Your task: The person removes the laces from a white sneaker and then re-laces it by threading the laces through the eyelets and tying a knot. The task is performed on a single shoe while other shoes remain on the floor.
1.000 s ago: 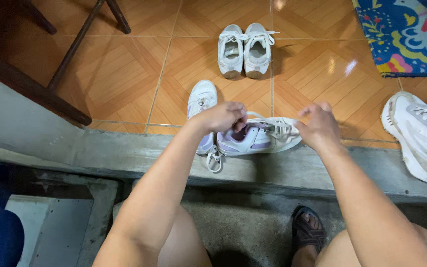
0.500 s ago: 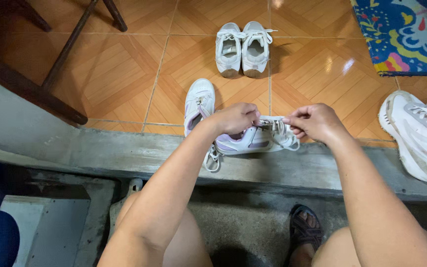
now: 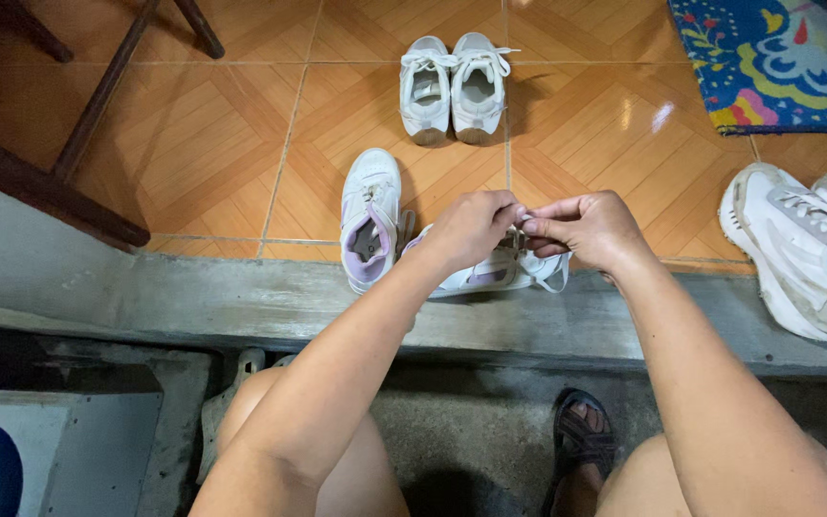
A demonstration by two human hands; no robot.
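Hands: left hand, right hand grip closed on laces over lilac-white sneaker.

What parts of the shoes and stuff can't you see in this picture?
Head view, the only one:
- Laces of the white-and-purple shoe: hidden under the left hand and right hand.
- Big white sneakers: cut off by the right edge.
- Sandal: half covered by the right forearm.
- Colourful mat: cut off by the top corner.

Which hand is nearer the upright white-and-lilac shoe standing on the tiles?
Left. The left hand is just right of the upright shoe; the right hand lies farther right.
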